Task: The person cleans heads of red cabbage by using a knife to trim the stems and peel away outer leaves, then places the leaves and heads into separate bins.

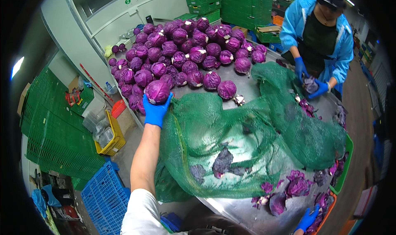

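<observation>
My left hand (155, 112), in a blue glove, is stretched forward and holds a red cabbage (157, 92) at the near left edge of a large pile of red cabbages (185, 55). At the lower right, my right hand (308, 218), also blue-gloved, is over loose purple leaves at the rim of an orange crate (331, 204); whether it grips any leaf cannot be told. Between the hands a green mesh bag (198, 123) lies spread over the metal table, with dark wilted leaves (223, 160) on it. Torn cabbage leaves (298, 185) lie near my right hand.
Across the table a co-worker in a blue jacket (343, 40) holds a cabbage (310, 84) in gloved hands. A green crate (349, 160) of leaves stands at the right edge. On the floor at left are a yellow bin (119, 139), a red dustpan (118, 108) and a blue plastic pallet (105, 194).
</observation>
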### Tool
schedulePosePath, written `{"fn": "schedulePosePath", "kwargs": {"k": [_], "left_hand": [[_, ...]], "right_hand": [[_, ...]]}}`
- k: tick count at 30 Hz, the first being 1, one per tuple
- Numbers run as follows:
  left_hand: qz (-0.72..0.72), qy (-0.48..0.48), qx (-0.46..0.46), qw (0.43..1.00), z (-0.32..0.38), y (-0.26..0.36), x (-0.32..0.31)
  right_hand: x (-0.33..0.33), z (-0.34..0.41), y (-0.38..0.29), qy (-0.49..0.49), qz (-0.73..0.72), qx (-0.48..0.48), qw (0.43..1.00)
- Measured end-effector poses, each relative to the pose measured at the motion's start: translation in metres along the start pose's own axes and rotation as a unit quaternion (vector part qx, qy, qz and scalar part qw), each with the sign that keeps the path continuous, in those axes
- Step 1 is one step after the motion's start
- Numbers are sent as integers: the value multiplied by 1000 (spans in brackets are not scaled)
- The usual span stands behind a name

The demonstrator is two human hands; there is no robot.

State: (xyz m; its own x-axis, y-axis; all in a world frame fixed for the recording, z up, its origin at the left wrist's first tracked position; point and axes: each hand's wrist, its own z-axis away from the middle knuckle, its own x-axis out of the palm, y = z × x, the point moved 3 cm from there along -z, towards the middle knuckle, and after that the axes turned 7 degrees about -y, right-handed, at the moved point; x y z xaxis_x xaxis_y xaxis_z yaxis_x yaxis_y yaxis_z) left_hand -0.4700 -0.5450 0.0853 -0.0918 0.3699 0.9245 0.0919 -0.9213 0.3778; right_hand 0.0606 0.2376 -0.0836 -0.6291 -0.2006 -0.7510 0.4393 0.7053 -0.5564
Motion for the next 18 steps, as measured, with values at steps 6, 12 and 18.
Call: {"fn": "schedulePosePath", "kwargs": {"k": [6, 12, 18], "left_hand": [[-38, 37, 134, 990, -96, 61, -2], [6, -110, 269, 957, -177, 136, 94], [-265, 85, 171, 945, -158, 90, 10]], "right_hand": [[-6, -3, -153, -260, 62, 154, 951], [-3, -15, -167, -326, 53, 206, 921], [5, 27, -143, -286, -67, 208, 933]]}}
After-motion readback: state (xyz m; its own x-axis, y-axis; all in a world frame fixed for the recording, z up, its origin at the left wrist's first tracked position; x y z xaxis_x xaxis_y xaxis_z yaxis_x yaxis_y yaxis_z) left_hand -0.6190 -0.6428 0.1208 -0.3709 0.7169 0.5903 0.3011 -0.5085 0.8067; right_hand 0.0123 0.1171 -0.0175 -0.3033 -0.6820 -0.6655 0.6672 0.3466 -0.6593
